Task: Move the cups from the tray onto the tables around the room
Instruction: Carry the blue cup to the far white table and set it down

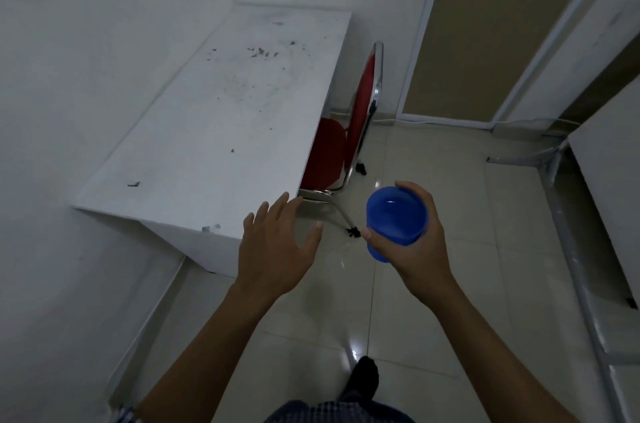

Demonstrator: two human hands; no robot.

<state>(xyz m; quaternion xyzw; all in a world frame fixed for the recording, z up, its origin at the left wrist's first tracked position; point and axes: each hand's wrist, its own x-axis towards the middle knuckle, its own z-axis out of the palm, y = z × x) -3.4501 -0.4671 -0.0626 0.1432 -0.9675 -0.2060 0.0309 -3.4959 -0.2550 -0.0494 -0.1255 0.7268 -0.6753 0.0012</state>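
Note:
A blue plastic cup (396, 216) is held upright in my right hand (415, 242), fingers wrapped around its wall, over the tiled floor. The cup's inside looks empty. My left hand (277, 249) is open with fingers spread, hovering just in front of the near right corner of a white table (214, 118) that stands against the wall on the left. The tabletop carries only small dark specks. No tray is in view.
A red chair (356, 125) with a chrome frame is tucked under the white table's right side. Another white table (609, 187) with metal legs stands at the right edge. Glossy tiled floor (433, 163) lies between them. My foot shows at the bottom.

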